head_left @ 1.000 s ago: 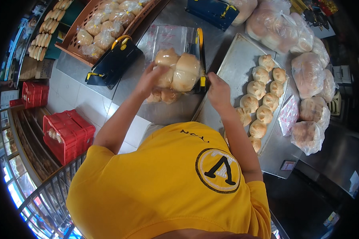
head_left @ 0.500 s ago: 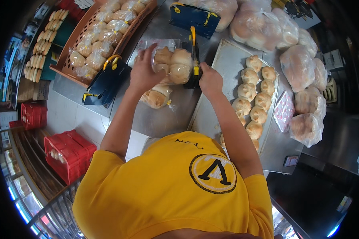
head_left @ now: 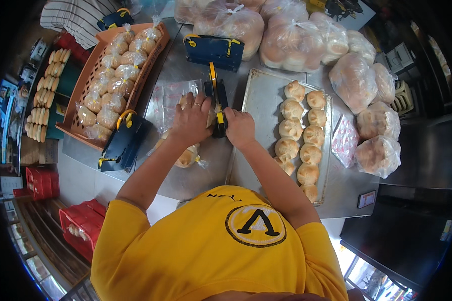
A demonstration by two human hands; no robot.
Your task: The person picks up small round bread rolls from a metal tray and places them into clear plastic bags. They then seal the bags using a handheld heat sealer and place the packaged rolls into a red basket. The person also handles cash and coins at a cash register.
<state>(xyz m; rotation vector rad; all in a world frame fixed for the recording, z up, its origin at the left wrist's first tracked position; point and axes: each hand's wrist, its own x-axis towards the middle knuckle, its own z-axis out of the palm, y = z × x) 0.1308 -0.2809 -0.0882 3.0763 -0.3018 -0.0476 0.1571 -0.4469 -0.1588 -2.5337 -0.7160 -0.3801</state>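
Observation:
My left hand (head_left: pixel 192 119) lies over a clear bag of buns (head_left: pixel 209 119), its fingers curved around the top and hiding most of it. Right beside it stands a dark blue bag-neck sealer (head_left: pixel 216 95) with yellow parts. On the sealer's other side, my right hand (head_left: pixel 240 128) is closed against its edge; whatever the fingers pinch is hidden. Below my left wrist sits another bagged bun pack (head_left: pixel 187 157) with a yellow-taped neck. Flat clear printed bags (head_left: pixel 161 108) lie to the left of my hand.
A metal tray (head_left: pixel 258 93) with rows of peaked buns (head_left: pixel 310 153) is at right. Full bread bags (head_left: pixel 291 45) line the back and right. An orange crate (head_left: pixel 68 116) of bagged buns stands left. Two more blue sealers (head_left: pixel 123 143) (head_left: pixel 213 52) stand nearby; red crates (head_left: pixel 85 220) are lower left.
My left hand has come down onto the bagged buns, covering them. My right hand stays closed by the sealer. The whole view has shifted.

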